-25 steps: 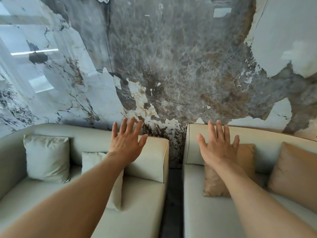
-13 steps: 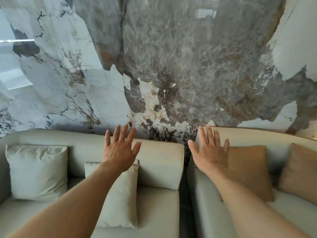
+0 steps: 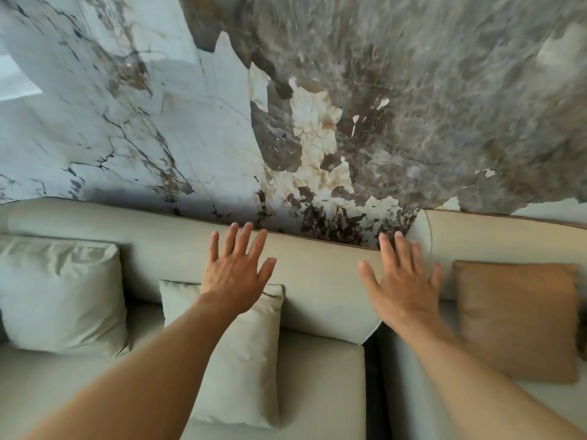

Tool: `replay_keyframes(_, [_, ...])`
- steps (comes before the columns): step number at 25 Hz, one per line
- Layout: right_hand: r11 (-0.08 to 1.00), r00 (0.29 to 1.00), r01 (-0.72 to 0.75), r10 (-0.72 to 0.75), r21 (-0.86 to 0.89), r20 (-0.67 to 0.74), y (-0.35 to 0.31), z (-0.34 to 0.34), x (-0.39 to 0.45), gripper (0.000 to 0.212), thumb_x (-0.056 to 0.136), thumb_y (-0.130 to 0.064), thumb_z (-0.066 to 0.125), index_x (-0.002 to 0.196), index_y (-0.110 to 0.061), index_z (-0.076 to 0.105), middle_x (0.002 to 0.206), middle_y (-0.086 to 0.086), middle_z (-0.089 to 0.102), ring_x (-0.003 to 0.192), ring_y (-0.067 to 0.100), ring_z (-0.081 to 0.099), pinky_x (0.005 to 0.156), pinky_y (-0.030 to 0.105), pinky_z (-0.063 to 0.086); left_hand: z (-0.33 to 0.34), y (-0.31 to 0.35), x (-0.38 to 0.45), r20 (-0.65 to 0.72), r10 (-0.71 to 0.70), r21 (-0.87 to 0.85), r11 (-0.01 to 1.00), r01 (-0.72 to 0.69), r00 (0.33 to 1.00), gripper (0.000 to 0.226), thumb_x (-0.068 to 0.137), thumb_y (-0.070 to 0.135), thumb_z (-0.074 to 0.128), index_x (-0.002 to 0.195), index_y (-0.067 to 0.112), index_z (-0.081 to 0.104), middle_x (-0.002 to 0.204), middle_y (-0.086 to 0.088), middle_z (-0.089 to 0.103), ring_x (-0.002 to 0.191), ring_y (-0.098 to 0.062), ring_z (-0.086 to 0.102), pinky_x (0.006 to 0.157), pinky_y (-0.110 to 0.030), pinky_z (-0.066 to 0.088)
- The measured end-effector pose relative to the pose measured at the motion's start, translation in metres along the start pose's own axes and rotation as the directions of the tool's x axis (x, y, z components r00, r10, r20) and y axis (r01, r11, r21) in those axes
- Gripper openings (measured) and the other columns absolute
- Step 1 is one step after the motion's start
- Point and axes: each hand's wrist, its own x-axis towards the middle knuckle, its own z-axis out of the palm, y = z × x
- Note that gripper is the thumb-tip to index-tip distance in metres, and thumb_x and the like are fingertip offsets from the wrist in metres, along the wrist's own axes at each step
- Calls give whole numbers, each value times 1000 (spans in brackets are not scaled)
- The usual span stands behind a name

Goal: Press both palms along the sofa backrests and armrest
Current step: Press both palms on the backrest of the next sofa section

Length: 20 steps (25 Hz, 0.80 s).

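Two pale beige sofas stand side by side against a marble wall. The left sofa's backrest [image 3: 317,274] runs across the middle of the view. My left hand [image 3: 235,274] is spread flat in front of it, fingers apart and pointing up, above a small pale cushion [image 3: 244,360]. My right hand [image 3: 403,287] is also spread with fingers apart, over the gap where the left backrest ends and the right sofa's backrest [image 3: 508,239] begins. Both hands hold nothing. Whether the palms touch the fabric is not clear.
A large pale cushion [image 3: 60,293] leans at the left. A tan cushion [image 3: 517,319] leans on the right sofa. A dark narrow gap [image 3: 371,392] separates the two seats. The marble wall [image 3: 286,106] rises directly behind the backrests.
The view has moved closer and shifted, so the sofas sit lower and larger. Both hands have drifted left relative to the sofas; my right hand now covers the gap between the backrests.
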Motion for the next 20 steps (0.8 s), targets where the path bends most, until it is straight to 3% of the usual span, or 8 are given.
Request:
replay_keyframes(6, [1000, 996, 29, -28, -10, 86, 24, 117, 55, 74, 84, -70, 3, 150, -36, -4, 162, -7, -9, 145, 15, -17, 113, 53, -11, 112, 4, 49, 88, 5, 50, 999, -9, 996, 68, 91, 59, 1, 152, 30, -4, 162, -1, -6, 147, -23, -13, 117, -49, -11])
replay_keyframes(12, [999, 995, 27, -31, 46, 94, 28, 202, 95, 73, 83, -72, 3, 149, -41, -5, 161, -7, -10, 144, 14, -19, 112, 52, -16, 191, 7, 102, 36, 74, 87, 993, -77, 997, 69, 87, 62, -7, 151, 36, -2, 162, 1, 0, 148, -23, -9, 117, -49, -12])
replay_keyframes(17, [992, 997, 73, -75, 102, 21, 5, 247, 124, 73, 83, -73, -1, 149, -40, 1, 162, -8, -7, 145, 14, -15, 112, 53, -13, 226, 3, 133, -15, 59, 21, 998, -58, 998, 68, 89, 63, 1, 151, 36, 10, 162, 3, 4, 147, -21, -10, 117, -48, -14])
replay_keyframes(20, [998, 994, 45, -40, 44, -102, 1, 276, 125, 72, 88, -68, 9, 150, -32, 16, 161, -1, 12, 147, 21, 1, 114, 55, -4, 259, -3, 137, -24, 41, -13, 999, -41, 999, 69, 89, 65, 5, 151, 35, 13, 161, 3, 11, 148, -21, -2, 118, -50, -8])
